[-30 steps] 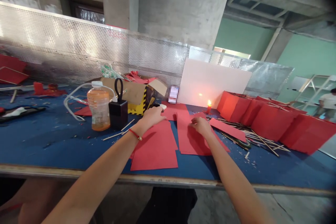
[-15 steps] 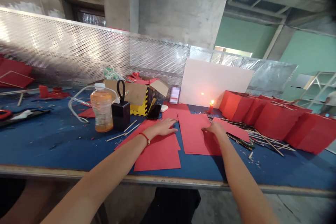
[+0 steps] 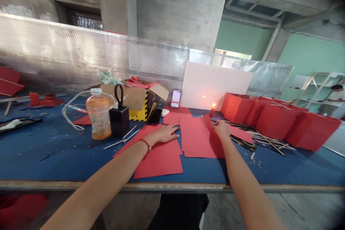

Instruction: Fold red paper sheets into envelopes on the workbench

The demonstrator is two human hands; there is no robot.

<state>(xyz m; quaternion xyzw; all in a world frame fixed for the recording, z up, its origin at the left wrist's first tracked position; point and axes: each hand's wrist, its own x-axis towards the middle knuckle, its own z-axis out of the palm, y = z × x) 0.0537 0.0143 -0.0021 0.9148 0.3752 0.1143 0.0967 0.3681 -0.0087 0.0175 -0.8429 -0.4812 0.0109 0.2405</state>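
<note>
Red paper sheets lie on the blue table top in front of me. My left hand rests flat, fingers stretched out, on the left sheet; a red cord is round its wrist. A second stack of red sheets lies to the right. My right hand sits at that stack's right edge with its fingers curled on the paper, lifting a corner of the top sheet.
An orange drink bottle, a black holder with scissors and a cardboard box stand at the left. A lit candle burns before a white board. Red paper bags and thin sticks fill the right. A person stands far right.
My left hand came back from the far edge of the sheets onto the near left sheet. My right hand moved to the right edge of the stack and raised its corner.
</note>
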